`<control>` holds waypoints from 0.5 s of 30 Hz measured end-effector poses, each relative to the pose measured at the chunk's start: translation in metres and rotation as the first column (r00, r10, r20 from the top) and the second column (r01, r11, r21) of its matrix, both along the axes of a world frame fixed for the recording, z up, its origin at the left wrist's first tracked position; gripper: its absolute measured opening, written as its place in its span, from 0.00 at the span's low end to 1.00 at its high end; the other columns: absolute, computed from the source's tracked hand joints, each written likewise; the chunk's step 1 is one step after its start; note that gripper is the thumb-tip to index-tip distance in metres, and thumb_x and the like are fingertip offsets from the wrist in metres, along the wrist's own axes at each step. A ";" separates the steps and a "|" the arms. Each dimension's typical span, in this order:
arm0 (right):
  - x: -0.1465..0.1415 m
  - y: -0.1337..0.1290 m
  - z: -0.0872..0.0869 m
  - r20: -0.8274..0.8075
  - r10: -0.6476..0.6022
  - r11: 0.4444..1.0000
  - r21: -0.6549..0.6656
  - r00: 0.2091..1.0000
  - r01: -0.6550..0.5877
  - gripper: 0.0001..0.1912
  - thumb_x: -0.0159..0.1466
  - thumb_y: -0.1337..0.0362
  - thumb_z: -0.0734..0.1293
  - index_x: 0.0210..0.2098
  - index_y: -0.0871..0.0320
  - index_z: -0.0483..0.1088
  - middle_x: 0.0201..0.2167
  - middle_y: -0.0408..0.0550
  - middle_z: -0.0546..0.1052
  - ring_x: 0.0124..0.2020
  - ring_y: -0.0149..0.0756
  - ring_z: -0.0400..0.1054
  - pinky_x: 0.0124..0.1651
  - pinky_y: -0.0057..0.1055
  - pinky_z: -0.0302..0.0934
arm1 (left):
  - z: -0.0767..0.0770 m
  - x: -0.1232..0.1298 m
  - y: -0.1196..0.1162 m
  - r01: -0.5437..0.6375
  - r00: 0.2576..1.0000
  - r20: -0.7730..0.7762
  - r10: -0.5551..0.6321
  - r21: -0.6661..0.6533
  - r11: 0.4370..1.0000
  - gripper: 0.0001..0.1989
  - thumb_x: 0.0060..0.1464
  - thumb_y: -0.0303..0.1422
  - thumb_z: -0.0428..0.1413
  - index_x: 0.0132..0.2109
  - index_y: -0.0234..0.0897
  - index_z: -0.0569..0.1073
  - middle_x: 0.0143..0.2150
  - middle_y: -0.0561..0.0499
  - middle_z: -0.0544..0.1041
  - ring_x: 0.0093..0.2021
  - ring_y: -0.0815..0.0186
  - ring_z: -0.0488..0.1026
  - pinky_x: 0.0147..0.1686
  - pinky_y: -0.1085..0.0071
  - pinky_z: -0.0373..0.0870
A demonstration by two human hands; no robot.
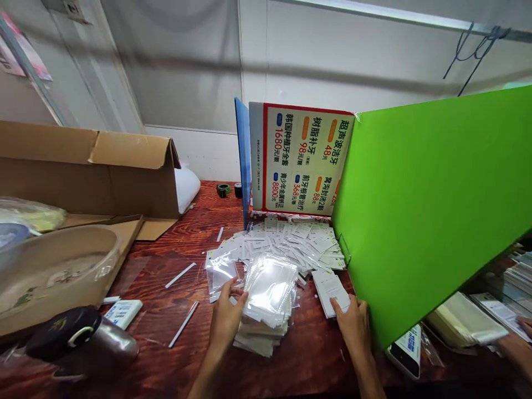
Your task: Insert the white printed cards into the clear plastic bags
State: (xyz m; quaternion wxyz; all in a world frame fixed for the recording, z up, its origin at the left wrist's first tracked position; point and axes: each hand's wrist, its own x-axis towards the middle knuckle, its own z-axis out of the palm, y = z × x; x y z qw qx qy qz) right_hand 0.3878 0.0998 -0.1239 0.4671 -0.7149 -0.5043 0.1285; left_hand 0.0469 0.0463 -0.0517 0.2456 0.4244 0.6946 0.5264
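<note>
A stack of clear plastic sleeves (272, 285) rises in front of me on the dark red wooden table (158, 310). My left hand (228, 313) is at the stack's left edge, fingers curled with thumb and fingertips close together; what they pinch, if anything, is too small to make out. To the right, my right hand (352, 318) grips the lower right edge of a small pile of white cards (330, 291), thumb on top. Behind both hands spreads a loose heap of white cards (291, 241). A clear bag (220, 271) lies left of the sleeves.
A green board (432, 205) and a printed price board (303, 160) stand behind and right. At left are a plastic basin (62, 271), a dark-lidded bottle (83, 343) and a cardboard box (87, 172). Another person's hand (515, 349) shows at far right, near bundled sleeves (467, 321).
</note>
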 end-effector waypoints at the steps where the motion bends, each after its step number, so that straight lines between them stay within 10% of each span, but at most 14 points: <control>1: 0.001 0.000 0.000 0.002 0.004 1.000 0.015 1.000 -0.004 0.31 0.49 0.44 0.74 0.50 0.47 0.75 0.46 0.63 0.74 0.45 0.63 0.71 0.43 0.52 0.66 | 0.000 0.001 -0.004 0.009 1.000 -0.013 -0.009 0.000 1.000 0.26 0.46 0.44 0.55 0.51 0.35 0.72 0.35 0.47 0.78 0.37 0.54 0.76 0.41 0.59 0.71; 15: -0.012 -0.012 0.030 -0.182 -0.035 0.999 -0.001 0.983 0.036 0.28 0.48 0.46 0.76 0.44 0.51 0.71 0.40 0.65 0.76 0.42 0.61 0.71 0.36 0.47 0.64 | 0.039 0.039 -0.069 -0.036 0.855 0.519 0.007 0.047 0.998 0.21 0.36 0.48 0.69 0.28 0.36 0.75 0.50 0.41 0.80 0.51 0.52 0.76 0.49 0.65 0.73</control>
